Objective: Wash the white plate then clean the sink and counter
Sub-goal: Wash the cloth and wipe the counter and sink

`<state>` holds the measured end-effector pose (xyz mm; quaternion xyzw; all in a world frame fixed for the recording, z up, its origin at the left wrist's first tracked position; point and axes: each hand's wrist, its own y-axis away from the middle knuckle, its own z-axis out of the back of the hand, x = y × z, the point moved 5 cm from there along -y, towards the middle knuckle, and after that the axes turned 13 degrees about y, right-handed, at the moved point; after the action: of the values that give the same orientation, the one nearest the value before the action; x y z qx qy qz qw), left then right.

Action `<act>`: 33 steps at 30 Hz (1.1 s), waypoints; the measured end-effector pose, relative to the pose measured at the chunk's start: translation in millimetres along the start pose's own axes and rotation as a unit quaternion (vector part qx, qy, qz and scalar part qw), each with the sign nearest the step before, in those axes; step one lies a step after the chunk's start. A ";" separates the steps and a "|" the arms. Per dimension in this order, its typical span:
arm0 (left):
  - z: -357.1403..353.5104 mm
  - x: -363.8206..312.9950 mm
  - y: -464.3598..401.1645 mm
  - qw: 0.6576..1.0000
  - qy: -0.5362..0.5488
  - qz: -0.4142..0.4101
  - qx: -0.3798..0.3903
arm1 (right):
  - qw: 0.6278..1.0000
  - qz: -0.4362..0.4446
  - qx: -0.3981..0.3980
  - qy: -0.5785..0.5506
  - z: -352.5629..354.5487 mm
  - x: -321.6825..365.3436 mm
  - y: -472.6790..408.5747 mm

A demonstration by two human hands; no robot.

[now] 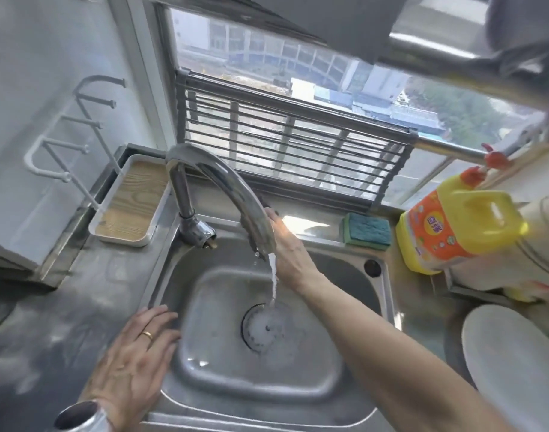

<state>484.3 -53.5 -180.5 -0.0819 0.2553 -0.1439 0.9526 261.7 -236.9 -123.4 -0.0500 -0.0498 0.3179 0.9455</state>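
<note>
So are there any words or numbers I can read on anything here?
Yellow detergent bottle: its orange label has printed characters, but they are too blurred to read.
Nothing else in view carries any writing, not the sponge, the faucet or the white plate.

wooden tray far-left | sponge | detergent bottle right

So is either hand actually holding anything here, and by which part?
The right hand grips the faucet spout near its outlet end. The left hand holds nothing; it rests flat on the sink rim.
</note>
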 end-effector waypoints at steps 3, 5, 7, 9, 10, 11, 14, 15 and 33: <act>-1.7 0.1 0.2 1.000 0.000 0.012 0.022 | 0.994 -0.004 -0.025 0.106 -19.4 -44.6 32.6; -3.0 2.2 1.3 0.999 0.007 0.037 0.034 | 0.986 0.014 0.012 0.168 -18.7 -72.4 67.9; -4.1 4.2 3.3 0.998 0.011 0.047 0.040 | 0.973 0.071 0.031 0.216 -10.1 -96.7 103.3; -3.3 3.7 2.5 0.998 0.012 0.050 0.044 | 0.955 0.106 0.084 0.264 -2.1 -122.2 131.6; -2.8 3.2 1.8 0.998 0.010 0.049 0.046 | 0.948 0.105 0.111 0.280 2.8 -130.6 140.0; -2.3 2.1 1.4 0.998 0.009 0.049 0.048 | 0.943 0.104 0.119 0.294 5.3 -136.0 148.2; -1.6 0.6 2.9 0.997 0.008 0.052 0.048 | 0.940 0.099 0.143 0.293 7.6 -122.8 177.1; -1.1 -0.4 4.0 0.997 0.005 0.052 0.051 | 0.947 0.089 0.139 0.277 5.3 -112.8 189.7; 17.9 5.0 17.6 0.980 0.098 0.109 -0.138 | 0.723 -0.391 0.270 -0.501 -109.4 215.0 60.1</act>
<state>501.6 -37.0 -171.5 -0.1699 0.3722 -0.0103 0.9124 410.2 -65.9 -225.8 0.3978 -0.4438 -0.1014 0.7966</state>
